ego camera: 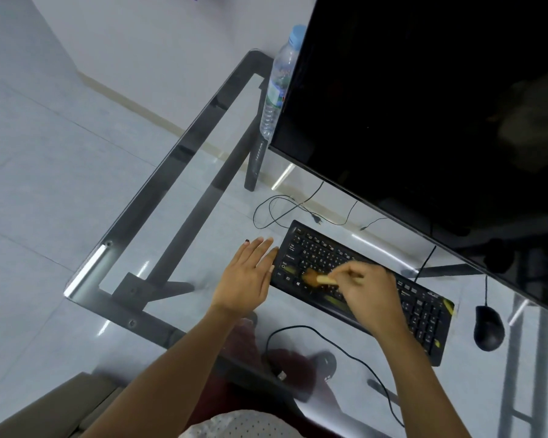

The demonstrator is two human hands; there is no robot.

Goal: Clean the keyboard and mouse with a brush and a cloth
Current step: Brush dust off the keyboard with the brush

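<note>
- I am gripping the brush (321, 278) in my right hand (372, 292), fingers curled round its pale handle, in the lower middle of the frame; the tuft is blurred, so I cannot tell exactly which keys it is touching.
- I judge the brush to be light, with a stiff handle and soft bristles; taking hold low on the handle, close to the tuft, seems best for steering it between keys.
- My left hand (246, 273) is lying flat with fingers straight, just left of the brush, its fingertips touching or nearly touching the left end of the keyboard (361, 289), probably steadying it.
- The keyboard is running diagonally from centre to lower right on the glass desk (178, 235); it looks light and rigid, likely to slide on glass, so bracing its edge makes sense.
- The mouse (488, 327) is sitting at the right of the frame, just beyond the keyboard's right end and well apart from both hands; it looks smooth and light, best held by its sides.
- I am seeing no cloth anywhere.
</note>
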